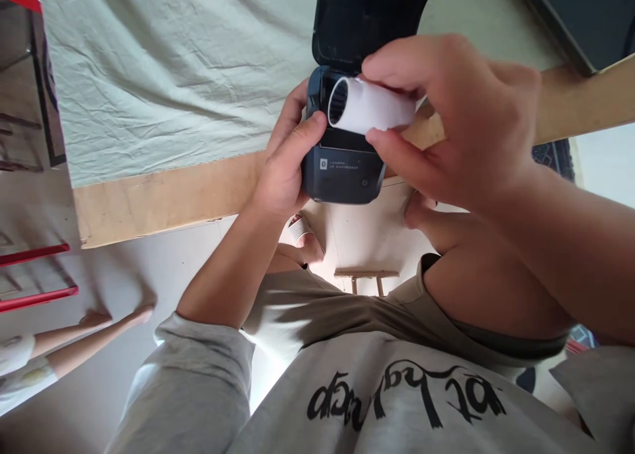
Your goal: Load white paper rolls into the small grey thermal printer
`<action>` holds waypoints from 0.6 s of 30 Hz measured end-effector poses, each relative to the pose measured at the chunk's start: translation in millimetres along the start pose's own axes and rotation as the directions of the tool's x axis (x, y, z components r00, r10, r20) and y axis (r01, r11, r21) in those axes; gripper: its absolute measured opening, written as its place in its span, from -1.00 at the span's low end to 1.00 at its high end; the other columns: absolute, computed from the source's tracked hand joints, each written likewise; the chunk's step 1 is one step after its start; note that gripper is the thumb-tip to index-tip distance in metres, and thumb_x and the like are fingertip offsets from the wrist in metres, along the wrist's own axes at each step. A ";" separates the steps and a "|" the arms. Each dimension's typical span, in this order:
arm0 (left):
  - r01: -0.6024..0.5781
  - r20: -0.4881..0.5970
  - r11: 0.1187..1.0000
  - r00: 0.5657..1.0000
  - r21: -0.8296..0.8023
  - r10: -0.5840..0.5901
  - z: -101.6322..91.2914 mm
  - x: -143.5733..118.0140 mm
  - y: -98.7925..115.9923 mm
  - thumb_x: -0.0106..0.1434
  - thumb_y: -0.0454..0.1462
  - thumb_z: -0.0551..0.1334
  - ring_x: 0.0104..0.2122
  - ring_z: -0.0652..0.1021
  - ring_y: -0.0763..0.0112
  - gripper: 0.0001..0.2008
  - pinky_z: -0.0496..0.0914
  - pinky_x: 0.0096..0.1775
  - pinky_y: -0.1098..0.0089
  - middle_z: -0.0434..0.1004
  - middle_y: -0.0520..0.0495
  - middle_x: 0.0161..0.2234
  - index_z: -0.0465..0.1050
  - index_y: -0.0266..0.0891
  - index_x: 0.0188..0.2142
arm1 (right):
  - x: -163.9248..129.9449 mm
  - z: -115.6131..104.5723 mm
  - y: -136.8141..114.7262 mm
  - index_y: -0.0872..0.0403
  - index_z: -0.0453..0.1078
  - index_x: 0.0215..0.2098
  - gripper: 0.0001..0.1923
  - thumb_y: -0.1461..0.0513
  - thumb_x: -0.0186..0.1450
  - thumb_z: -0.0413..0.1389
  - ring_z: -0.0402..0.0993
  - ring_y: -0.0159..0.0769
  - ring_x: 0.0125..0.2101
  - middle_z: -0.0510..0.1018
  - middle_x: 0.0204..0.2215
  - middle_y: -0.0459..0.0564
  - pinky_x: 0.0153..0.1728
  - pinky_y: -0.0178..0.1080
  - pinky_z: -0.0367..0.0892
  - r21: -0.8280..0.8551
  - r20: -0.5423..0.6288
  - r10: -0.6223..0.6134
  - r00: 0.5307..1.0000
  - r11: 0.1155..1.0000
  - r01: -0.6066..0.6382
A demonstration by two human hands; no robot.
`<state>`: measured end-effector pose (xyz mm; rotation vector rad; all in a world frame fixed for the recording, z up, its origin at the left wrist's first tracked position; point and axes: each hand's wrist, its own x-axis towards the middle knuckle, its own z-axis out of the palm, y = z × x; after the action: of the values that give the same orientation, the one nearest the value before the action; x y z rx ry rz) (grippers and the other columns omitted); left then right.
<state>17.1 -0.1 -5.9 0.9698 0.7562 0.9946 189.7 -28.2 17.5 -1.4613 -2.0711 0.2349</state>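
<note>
While the lid of the printer stands open, the paper roll is not yet seated: it sits at the mouth of the bay, its hollow core facing left. Judging from that, opening is done, and dropping the roll in and closing the lid are left.

Nearest the camera is the person's grey shirt with black lettering, and below the table edge a pale floor where another person's bare legs show at the near left. Red bars stand at the far left edge.

Further out, the left hand wraps the printer's left side, thumb pressed on its top edge, holding it just over the wooden table rim. The right hand pinches the roll between thumb and fingers, closed on it, directly above the bay.

Beyond, a creased pale cloth covers the table, and a dark flat object lies at the far right corner. Only the right hand's own fingers crowd the bay opening; whether loose paper trails from the roll cannot be told.
</note>
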 end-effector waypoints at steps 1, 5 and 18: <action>0.000 0.008 1.000 1.000 0.003 0.000 -0.7 -0.2 -0.1 0.23 -0.30 0.04 -0.07 0.40 0.25 -0.81 0.36 -0.09 0.34 0.47 0.03 -0.24 0.33 -0.07 -0.19 | 2.3 3.8 -1.7 -0.06 0.20 -0.01 -0.62 0.07 0.21 -0.06 0.34 -0.47 -0.12 0.35 -0.08 -0.20 -0.12 -0.34 0.26 -0.076 -0.007 -0.031 1.000 0.997 0.030; 0.010 0.030 1.000 1.000 0.011 -0.010 -3.9 0.9 -3.4 0.20 -0.27 0.07 -0.01 0.37 0.21 -0.80 0.36 -0.07 0.31 0.46 0.03 -0.20 0.34 -0.03 -0.18 | 11.2 10.6 2.5 -0.01 0.23 -0.11 -0.71 0.12 0.21 -0.06 0.37 -0.42 -0.14 0.36 -0.06 -0.23 -0.18 -0.28 0.26 -0.225 0.045 0.024 0.999 0.974 -0.013; -0.107 0.143 0.994 0.985 0.036 0.101 -12.5 3.1 -8.7 0.00 -0.32 0.22 -0.21 0.43 0.32 -0.59 0.34 -0.15 0.38 0.41 0.04 -0.21 0.31 -0.02 -0.11 | -3.7 5.6 -5.3 -0.01 0.34 -0.39 -0.82 0.10 0.19 -0.02 0.31 -0.52 -0.34 0.43 -0.34 -0.22 -0.26 -0.29 0.13 -0.132 0.028 -0.362 0.932 0.923 0.362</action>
<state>10.3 4.8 -19.1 1.1152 0.6164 0.9919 183.2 -32.5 14.0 -1.1188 -2.3499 -0.0529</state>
